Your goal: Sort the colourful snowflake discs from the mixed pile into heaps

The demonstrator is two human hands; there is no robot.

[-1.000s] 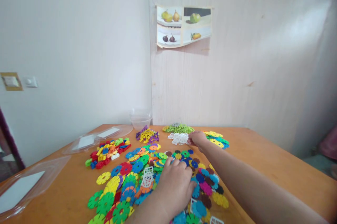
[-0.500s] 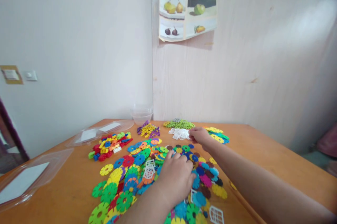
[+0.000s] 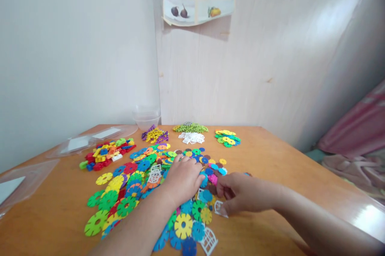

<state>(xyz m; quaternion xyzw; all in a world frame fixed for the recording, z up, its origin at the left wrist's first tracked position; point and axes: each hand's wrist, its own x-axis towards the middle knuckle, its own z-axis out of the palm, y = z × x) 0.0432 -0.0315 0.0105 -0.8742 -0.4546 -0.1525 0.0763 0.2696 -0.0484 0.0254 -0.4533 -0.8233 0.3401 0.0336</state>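
A big heap of colourful plastic snowflake discs, among them a yellow disc (image 3: pixel 183 226), spreads over the middle of the table. My left hand (image 3: pixel 185 178) lies palm down on the heap, fingers stretched out; whatever is beneath the palm is hidden. At the heap's right edge is my right hand (image 3: pixel 240 192), thumb and curled fingers apart. Its thumb meets or overlaps a small white window-frame piece (image 3: pixel 219 208). Another white window piece (image 3: pixel 209 240) lies nearer me, and a white lattice piece (image 3: pixel 155 175) rests left of my left hand.
Farther back are a pile of white window pieces (image 3: pixel 192 138), green pieces (image 3: pixel 192 128), purple and yellow pieces (image 3: pixel 155 135), and stacked discs (image 3: pixel 227 139). Building blocks (image 3: pixel 105 154) lie left, near clear plastic lids (image 3: pixel 64 148). Clear bowls (image 3: pixel 146 117) stand against the wall.
My right hand has come back from the far white pile to the near right edge of the disc heap. My left hand stays on the heap. The view has tilted down and turned right.
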